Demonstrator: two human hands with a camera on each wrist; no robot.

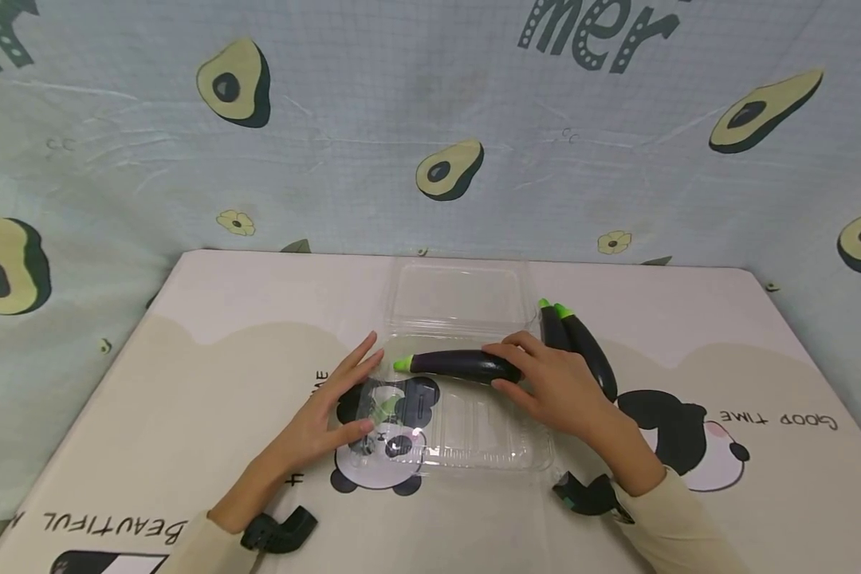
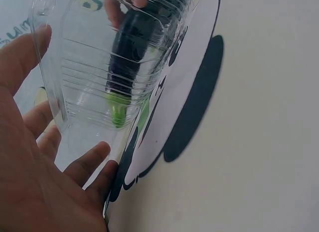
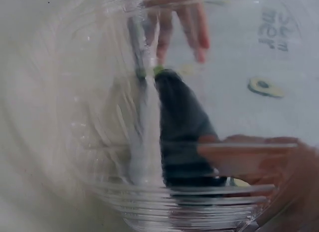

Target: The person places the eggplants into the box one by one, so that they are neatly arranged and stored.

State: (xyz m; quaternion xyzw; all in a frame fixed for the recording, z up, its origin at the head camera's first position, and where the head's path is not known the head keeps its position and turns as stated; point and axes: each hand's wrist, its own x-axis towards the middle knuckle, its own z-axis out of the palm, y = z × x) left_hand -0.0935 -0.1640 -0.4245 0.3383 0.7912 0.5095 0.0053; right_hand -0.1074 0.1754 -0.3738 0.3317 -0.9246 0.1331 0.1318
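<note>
A dark purple eggplant [image 1: 459, 364] with a green stem end lies crosswise in the bottom half of a clear plastic clamshell box [image 1: 473, 434], stem to the left. My right hand [image 1: 563, 387] holds its thick end between thumb and fingers. The right wrist view shows the eggplant [image 3: 184, 124] through the box's ribbed wall. Fingers spread, my left hand [image 1: 333, 410] rests at the box's left side. In the left wrist view its fingers [image 2: 89, 164] lie around the outside of the clear wall.
The box's lid [image 1: 461, 293] is folded back flat, away from me. Two more eggplants, one nearer [image 1: 588, 351] and one partly hidden [image 1: 553, 328], lie right of the box beyond my right hand. A printed cloth hangs behind the table [image 1: 237, 383].
</note>
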